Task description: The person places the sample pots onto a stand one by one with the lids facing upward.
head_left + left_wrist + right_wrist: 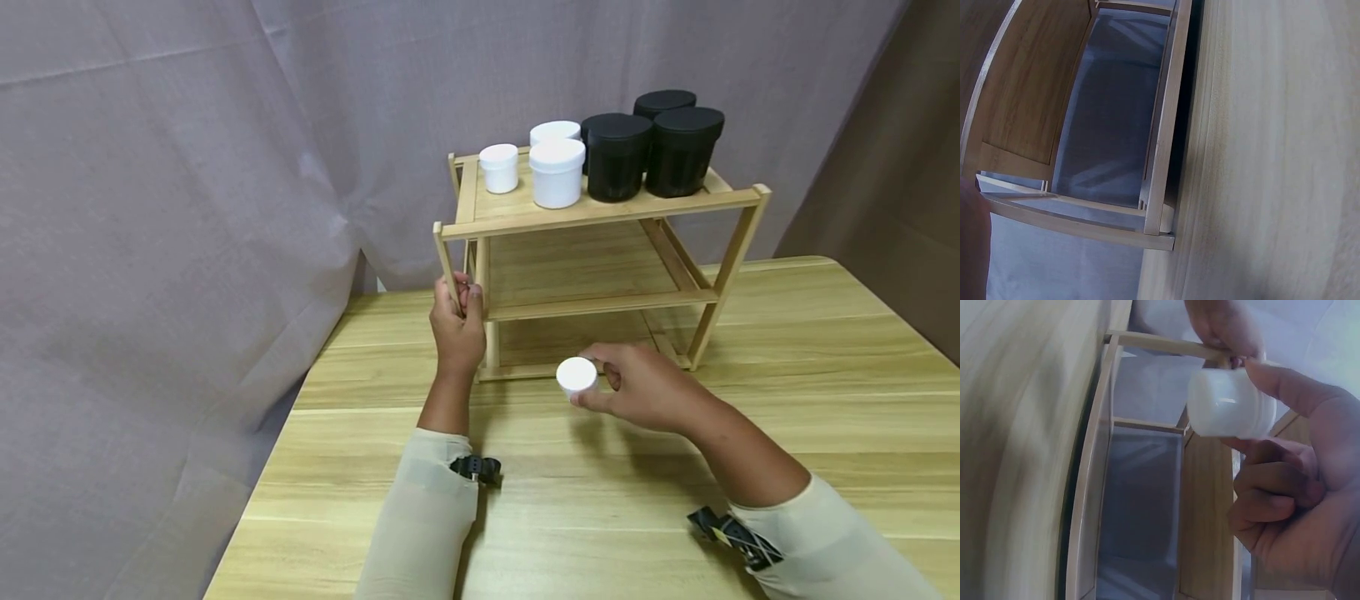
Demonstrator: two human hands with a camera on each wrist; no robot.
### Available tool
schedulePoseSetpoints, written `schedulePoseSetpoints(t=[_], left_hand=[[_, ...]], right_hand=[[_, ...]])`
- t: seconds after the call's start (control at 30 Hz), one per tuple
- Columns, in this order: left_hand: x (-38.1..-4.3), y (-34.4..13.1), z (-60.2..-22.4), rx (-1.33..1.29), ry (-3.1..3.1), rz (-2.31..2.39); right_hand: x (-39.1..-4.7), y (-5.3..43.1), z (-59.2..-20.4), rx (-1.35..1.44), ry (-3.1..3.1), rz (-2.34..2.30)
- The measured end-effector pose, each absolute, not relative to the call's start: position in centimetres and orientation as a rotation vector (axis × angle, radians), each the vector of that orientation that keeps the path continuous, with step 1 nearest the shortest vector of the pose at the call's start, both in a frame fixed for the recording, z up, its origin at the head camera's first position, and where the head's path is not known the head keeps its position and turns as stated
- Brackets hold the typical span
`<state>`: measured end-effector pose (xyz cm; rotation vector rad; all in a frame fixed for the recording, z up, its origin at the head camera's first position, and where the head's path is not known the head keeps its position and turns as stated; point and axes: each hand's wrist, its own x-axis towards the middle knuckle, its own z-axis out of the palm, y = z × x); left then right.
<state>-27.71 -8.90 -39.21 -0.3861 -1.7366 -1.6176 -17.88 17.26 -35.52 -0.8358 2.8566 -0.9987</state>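
Note:
My left hand [459, 335] grips the left front post of a three-tier wooden rack [600, 307] at the height of its middle shelf. Only a dark bit of that hand [972, 244] shows at the edge of the left wrist view. With thumb and finger, my right hand [647, 385] pinches a small white lidded jar [577, 375] above the table, in front of the bottom shelf. In the right wrist view the jar [1229, 403] lies between thumb and index finger, the other fingers curled beneath.
On the rack's top shelf stand small white jars [499, 169], larger white jars [557, 175] and several black jars [618, 158]. Wood-grain table [360, 500] lies under the rack. A grey curtain [187, 250] hangs behind and to the left.

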Motion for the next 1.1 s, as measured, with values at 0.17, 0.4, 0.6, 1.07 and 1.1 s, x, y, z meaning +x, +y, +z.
schedulePoseSetpoints(t=[0.17, 0.4, 0.6, 1.07, 1.1], left_hand=[[-27.8, -8.9, -39.2, -0.396, -1.733, -1.625], [-27.9, -8.8, -39.2, -0.404, -1.733, -1.645], [-28.0, -8.6, -39.1, -0.411, -1.731, -1.638], [-27.9, -8.9, -39.2, -0.386, -1.736, -1.618], [-27.9, -8.8, -39.2, -0.388, -1.737, -1.616]], right_hand=[[-17.7, 17.1, -35.0, -0.73, 2.819, -1.17], [-17.6, 17.2, -34.4, -0.658, 2.822, -1.338], [-17.4, 17.2, -34.1, -0.663, 2.9, -1.413], [-17.8, 16.5, -31.5, -0.716, 3.001, -1.443], [-17.8, 16.5, -31.2, -0.731, 3.01, -1.449]])
